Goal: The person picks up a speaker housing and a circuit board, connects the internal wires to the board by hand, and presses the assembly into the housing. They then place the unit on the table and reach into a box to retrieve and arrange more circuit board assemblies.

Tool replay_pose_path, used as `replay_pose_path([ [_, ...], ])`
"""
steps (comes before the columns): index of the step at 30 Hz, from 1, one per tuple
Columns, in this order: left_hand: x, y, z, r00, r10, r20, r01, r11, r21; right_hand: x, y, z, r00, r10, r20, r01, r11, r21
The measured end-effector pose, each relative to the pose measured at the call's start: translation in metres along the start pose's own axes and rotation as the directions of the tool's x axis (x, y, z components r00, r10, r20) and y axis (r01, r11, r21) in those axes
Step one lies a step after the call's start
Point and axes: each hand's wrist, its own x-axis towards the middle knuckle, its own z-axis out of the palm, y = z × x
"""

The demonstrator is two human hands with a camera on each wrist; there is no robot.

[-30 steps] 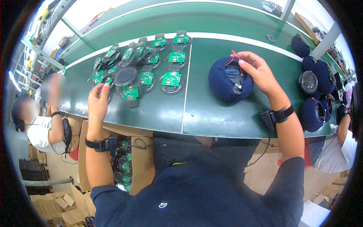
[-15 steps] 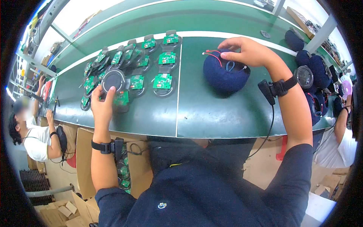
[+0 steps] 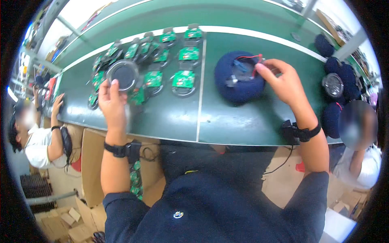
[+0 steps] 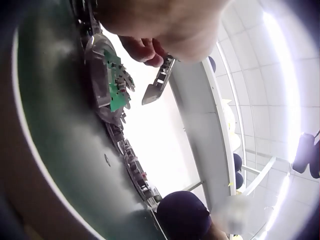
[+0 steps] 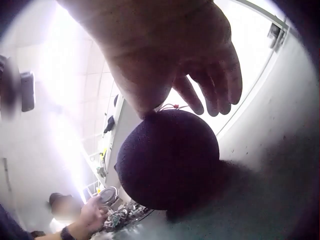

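In the head view my left hand (image 3: 113,101) grips a round dark disc (image 3: 122,75) with a clear rim, thumb on its face, above the discs with green circuit boards. The left wrist view catches the disc (image 4: 160,82) edge-on below the fingers. My right hand (image 3: 285,81) is at the edge of a dark blue fabric ball (image 3: 243,95), whose hollow faces up. Red wires (image 3: 255,72) come out beside the thumb; a small white plug (image 3: 232,82) lies at the opposite rim. In the right wrist view, the fingers hang apart over the ball (image 5: 170,155), the thumb at its top.
Several discs with green circuit boards (image 3: 183,79) lie in rows on the green table (image 3: 162,117). More blue balls (image 3: 346,79) sit at the right. A carton (image 3: 95,166) with more boards stands below the front edge. Other people sit at both sides.
My left hand has taken the dark disc from among the circuit boards and raised it. My right hand left the red wires, passed over the ball and came back to its right side; the ball turned.
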Motion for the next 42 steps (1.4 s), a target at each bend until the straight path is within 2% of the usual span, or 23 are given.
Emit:
replay_pose_path([
  [2, -0.011, 0.02, 0.008, 0.999, -0.019, -0.049, 0.017, 0.999, -0.029, 0.007, 0.014, 0.017, 0.989, -0.098, -0.106, 0.127, 0.941, 0.314],
  [4, -0.011, 0.019, 0.002, 0.996, 0.052, 0.071, -0.042, 0.989, -0.14, 0.006, 0.015, 0.02, 0.994, -0.043, -0.098, 0.079, 0.912, 0.401],
  [5, -0.015, 0.023, 0.001, 0.99, 0.089, 0.106, -0.064, 0.974, -0.215, 0.006, 0.018, 0.024, 0.987, -0.095, -0.132, 0.146, 0.873, 0.465],
  [6, -0.023, 0.03, 0.003, 0.991, 0.094, 0.094, -0.074, 0.977, -0.199, 0.005, 0.023, 0.024, 0.977, -0.154, -0.145, 0.204, 0.866, 0.457],
  [8, -0.041, 0.044, 0.008, 0.948, 0.259, 0.185, -0.25, 0.965, -0.074, -0.003, 0.019, 0.026, 0.978, -0.135, -0.159, 0.204, 0.783, 0.587],
  [9, -0.043, 0.042, 0.006, 0.776, 0.532, 0.338, -0.599, 0.79, 0.133, -0.006, 0.017, 0.025, 0.977, -0.147, -0.157, 0.212, 0.776, 0.594],
  [10, -0.045, 0.039, 0.003, 0.516, 0.667, 0.538, -0.853, 0.454, 0.257, -0.008, 0.016, 0.024, 0.965, -0.194, -0.176, 0.261, 0.762, 0.593],
  [12, -0.064, 0.037, 0.006, 0.481, 0.475, 0.737, -0.835, 0.504, 0.219, -0.01, 0.013, 0.025, 0.951, -0.244, -0.191, 0.31, 0.738, 0.6],
  [14, -0.071, 0.031, 0.005, 0.383, 0.393, 0.836, -0.899, 0.365, 0.24, -0.01, 0.011, 0.027, 0.95, -0.244, -0.196, 0.312, 0.678, 0.666],
  [16, -0.072, 0.028, 0.003, 0.382, 0.416, 0.825, -0.901, 0.365, 0.234, -0.01, 0.008, 0.029, 0.932, -0.287, -0.222, 0.362, 0.705, 0.61],
  [18, -0.073, 0.032, 0.003, 0.328, 0.352, 0.877, -0.913, 0.358, 0.197, -0.013, 0.004, 0.026, 0.886, -0.412, -0.214, 0.463, 0.82, 0.336],
  [19, -0.073, 0.035, 0.002, 0.325, 0.354, 0.877, -0.912, 0.364, 0.19, -0.013, 0.0, 0.026, 0.848, -0.47, -0.246, 0.523, 0.819, 0.238],
  [20, -0.074, 0.037, 0.0, 0.312, 0.285, 0.906, -0.907, 0.374, 0.195, -0.015, -0.004, 0.028, 0.852, -0.461, -0.248, 0.513, 0.828, 0.226],
  [21, -0.075, 0.038, 0.0, 0.289, 0.22, 0.932, -0.903, 0.387, 0.189, -0.018, -0.007, 0.031, 0.901, -0.356, -0.247, 0.43, 0.803, 0.412],
  [22, -0.076, 0.038, 0.0, 0.267, 0.239, 0.934, -0.902, 0.403, 0.155, -0.021, -0.009, 0.032, 0.941, -0.246, -0.232, 0.336, 0.745, 0.576],
  [23, -0.078, 0.037, -0.001, 0.301, 0.204, 0.932, -0.894, 0.4, 0.202, -0.02, -0.012, 0.033, 0.913, -0.312, -0.264, 0.408, 0.727, 0.553],
  [26, -0.082, 0.037, 0.002, 0.434, 0.157, 0.887, -0.816, 0.485, 0.313, -0.013, -0.012, 0.026, 0.932, -0.327, -0.154, 0.357, 0.769, 0.53],
  [30, -0.083, 0.033, 0.008, 0.458, 0.195, 0.867, -0.826, 0.453, 0.334, -0.003, -0.019, 0.012, 0.936, -0.345, -0.067, 0.323, 0.77, 0.551],
  [34, -0.085, 0.036, 0.011, 0.558, 0.164, 0.814, -0.745, 0.53, 0.404, 0.009, -0.025, 0.0, 0.918, -0.393, 0.06, 0.301, 0.787, 0.539],
  [36, -0.091, 0.022, 0.008, 0.706, 0.169, 0.688, -0.609, 0.639, 0.469, 0.012, -0.031, 0.0, 0.922, -0.369, 0.115, 0.261, 0.814, 0.518],
  [38, -0.095, 0.029, 0.02, 0.794, 0.116, 0.597, -0.522, 0.633, 0.572, 0.015, -0.035, -0.003, 0.925, -0.34, 0.169, 0.231, 0.858, 0.459],
  [40, -0.099, 0.032, 0.031, 0.805, 0.066, 0.59, -0.516, 0.57, 0.639, 0.014, -0.043, -0.005, 0.936, -0.251, 0.245, 0.117, 0.882, 0.456],
  [42, -0.102, 0.03, 0.034, 0.779, 0.063, 0.624, -0.571, 0.485, 0.663, 0.009, -0.051, -0.004, 0.934, -0.241, 0.265, 0.103, 0.889, 0.446],
])
